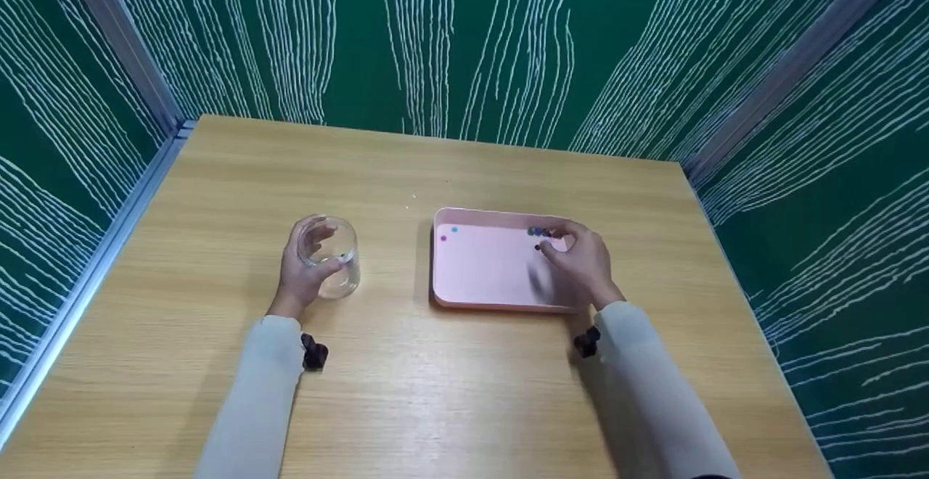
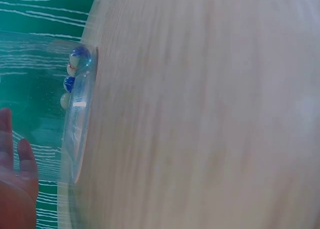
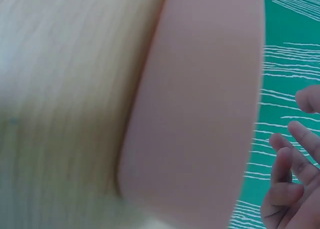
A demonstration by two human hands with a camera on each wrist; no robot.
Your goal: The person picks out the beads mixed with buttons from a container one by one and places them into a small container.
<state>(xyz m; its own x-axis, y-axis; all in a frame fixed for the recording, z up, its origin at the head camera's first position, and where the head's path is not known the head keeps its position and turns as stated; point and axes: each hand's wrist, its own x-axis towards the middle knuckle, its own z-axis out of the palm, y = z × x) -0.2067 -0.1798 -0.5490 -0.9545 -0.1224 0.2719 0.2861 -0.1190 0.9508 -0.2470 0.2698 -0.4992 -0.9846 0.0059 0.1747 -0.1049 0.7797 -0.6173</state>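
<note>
The left hand (image 1: 299, 265) has its fingers curled round the jar (image 1: 340, 276), thumb across the near side, on the left of the table (image 1: 392, 370). The right hand (image 1: 586, 254) reaches over the right end of the pink tray (image 1: 479, 268), fingers bent, thumb and forefinger apart at the tips. The forefinger comes right up to a short row of dark marbles (image 1: 538, 231), and a dark ball (image 1: 538, 247) lies just by the thumb (whether anything is pinched or tucked in the palm, I cannot tell).

The left wrist view shows what the head view barely does: blue and pale marbles (image 2: 69, 84) at the jar's bottom. The right wrist view gives mostly the tray's outer wall, which hides its contents.

At the tray's far left corner lie a pink piece (image 1: 443, 238) and a blue piece (image 1: 454, 230), well apart from the right hand. A strip of bare wood separates jar from tray, with wider stretches before and behind. The table's back edge runs along the green wall (image 1: 359, 43); the tray sits well in from it.
</note>
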